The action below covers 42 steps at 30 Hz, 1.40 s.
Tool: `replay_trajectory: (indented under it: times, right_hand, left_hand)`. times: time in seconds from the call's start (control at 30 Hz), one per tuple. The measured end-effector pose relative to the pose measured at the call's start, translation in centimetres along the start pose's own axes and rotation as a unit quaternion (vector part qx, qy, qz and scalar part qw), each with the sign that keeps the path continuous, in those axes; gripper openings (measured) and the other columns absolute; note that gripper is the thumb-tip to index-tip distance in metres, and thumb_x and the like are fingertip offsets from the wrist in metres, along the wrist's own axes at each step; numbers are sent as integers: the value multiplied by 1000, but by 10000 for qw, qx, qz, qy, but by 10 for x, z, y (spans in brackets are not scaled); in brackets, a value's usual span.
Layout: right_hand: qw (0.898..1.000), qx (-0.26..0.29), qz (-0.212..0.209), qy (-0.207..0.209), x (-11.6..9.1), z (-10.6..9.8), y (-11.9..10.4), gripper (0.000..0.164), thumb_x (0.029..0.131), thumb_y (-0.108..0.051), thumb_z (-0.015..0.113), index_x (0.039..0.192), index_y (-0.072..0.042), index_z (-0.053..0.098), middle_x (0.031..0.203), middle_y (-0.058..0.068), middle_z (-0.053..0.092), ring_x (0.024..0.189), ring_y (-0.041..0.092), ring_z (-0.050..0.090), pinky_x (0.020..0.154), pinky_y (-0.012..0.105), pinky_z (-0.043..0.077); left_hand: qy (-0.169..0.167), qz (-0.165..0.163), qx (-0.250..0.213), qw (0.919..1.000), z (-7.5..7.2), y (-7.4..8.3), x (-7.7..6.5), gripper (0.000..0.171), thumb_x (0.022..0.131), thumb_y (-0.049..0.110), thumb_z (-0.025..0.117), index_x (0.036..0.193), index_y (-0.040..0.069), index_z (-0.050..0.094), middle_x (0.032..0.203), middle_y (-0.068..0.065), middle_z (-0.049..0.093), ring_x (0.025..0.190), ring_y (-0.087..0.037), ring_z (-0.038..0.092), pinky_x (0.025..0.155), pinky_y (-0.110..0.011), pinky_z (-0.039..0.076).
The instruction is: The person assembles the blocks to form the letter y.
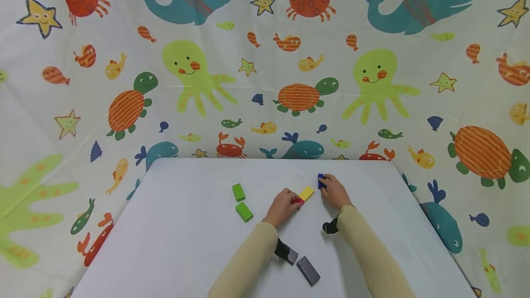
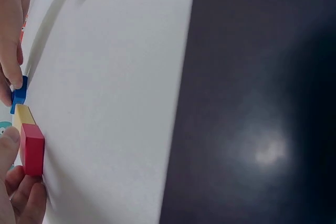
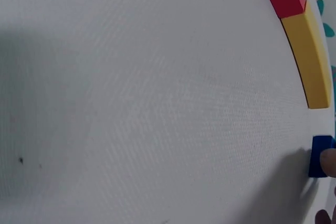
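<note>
My left hand (image 1: 283, 206) holds a red block (image 2: 33, 149) between thumb and fingers on the white table. End to end with the red block lies a yellow block (image 1: 307, 193), which no hand touches. Just right of the yellow one, a blue block (image 1: 320, 181) is pinched by my right hand (image 1: 334, 191). In the right wrist view a small gap separates the blue block (image 3: 318, 157) from the yellow block (image 3: 310, 59). Part of the red block is hidden behind my left fingers in the head view.
Two green blocks (image 1: 244, 212) lie to the left of my left hand. Two dark grey blocks (image 1: 308, 271) lie nearer me, one partly covered by the left wrist's black camera (image 1: 282, 248). The white table (image 1: 186, 224) ends at a patterned sea-animal cloth (image 1: 256, 105).
</note>
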State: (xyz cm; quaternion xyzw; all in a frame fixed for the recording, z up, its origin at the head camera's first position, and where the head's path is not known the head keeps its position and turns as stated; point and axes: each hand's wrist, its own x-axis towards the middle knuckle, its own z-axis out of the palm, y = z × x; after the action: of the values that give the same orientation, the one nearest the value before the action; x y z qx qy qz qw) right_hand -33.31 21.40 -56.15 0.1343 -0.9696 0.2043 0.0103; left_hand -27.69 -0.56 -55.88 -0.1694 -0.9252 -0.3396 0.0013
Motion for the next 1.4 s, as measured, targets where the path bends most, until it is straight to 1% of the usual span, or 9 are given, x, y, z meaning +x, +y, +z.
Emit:
replay_trajectory:
  times: [0.13, 0.23, 0.43, 0.53, 0.6, 0.7, 0.87, 1.13, 1.4]
  right_hand:
    - [9995, 141, -292, 53, 0, 1, 5, 39, 93, -5, 62, 131, 4, 59, 134, 25, 49, 126, 41, 47, 105, 54, 37]
    - [9990, 215, -376, -83, 0, 2, 8, 42, 93, -8, 63, 133, 2, 57, 137, 25, 45, 127, 41, 46, 105, 54, 37]
    - [9980, 353, -314, -432, -1, 1, 11, 46, 96, -14, 60, 140, -2, 52, 152, 26, 31, 139, 46, 30, 107, 60, 30]
    - [9977, 374, -263, -506, -2, -1, 11, 45, 97, -16, 59, 140, -4, 52, 152, 25, 33, 141, 47, 25, 108, 62, 26]
    - [9979, 380, -288, -429, -3, -2, 10, 42, 97, -15, 60, 138, -4, 55, 149, 25, 37, 139, 47, 28, 108, 62, 27]
    - [9984, 371, -382, -186, -4, -3, 9, 40, 96, -15, 63, 133, -3, 59, 143, 26, 44, 134, 45, 37, 107, 60, 32]
    - [9980, 419, -472, 95, -7, 0, 6, 41, 94, -16, 66, 131, 0, 60, 137, 28, 46, 127, 44, 45, 105, 56, 36]
    - [9956, 860, -251, 277, -2, 6, 4, 44, 92, -18, 70, 130, 1, 61, 133, 27, 46, 123, 41, 49, 104, 53, 39]
    - [9939, 1024, 48, 402, 2, 10, 5, 48, 90, -21, 72, 129, 3, 60, 129, 26, 46, 119, 40, 50, 103, 53, 40]
  left_hand:
    - [-10, -50, 33, 10000, 0, 0, 1, 18, 89, 21, 73, 103, 10, 74, 96, -1, 58, 84, -11, 54, 84, -25, 51]
    - [-40, -114, 18, 9999, 1, 0, 1, 17, 89, 21, 73, 102, 10, 75, 95, 0, 57, 83, -11, 53, 85, -25, 52]
    - [-18, -121, 52, 9999, 1, 1, 0, 14, 88, 21, 74, 98, 11, 76, 93, 2, 57, 82, -10, 54, 84, -25, 51]
    - [-7, -75, 46, 10000, 2, 0, 1, 13, 88, 20, 74, 97, 11, 76, 92, 2, 57, 81, -10, 54, 83, -26, 51]
    - [-12, -46, 16, 10000, 3, 0, 1, 12, 88, 20, 74, 97, 11, 76, 92, 2, 57, 81, -10, 54, 83, -26, 52]
    - [-16, -11, 33, 10000, 4, -1, 2, 13, 88, 20, 74, 97, 11, 76, 92, 2, 58, 81, -10, 54, 83, -25, 51]
    - [-6, -5, 99, 10000, 5, -2, 1, 13, 88, 19, 74, 97, 11, 76, 92, 2, 57, 80, -9, 53, 82, -25, 51]
    - [1, -77, 85, 9999, 1, 0, 0, 14, 88, 18, 73, 100, 10, 75, 94, 1, 57, 80, -10, 53, 81, -25, 51]
    - [46, 86, 166, 9998, 1, 2, 0, 14, 88, 18, 75, 99, 10, 75, 94, 0, 57, 80, -11, 52, 79, -24, 50]
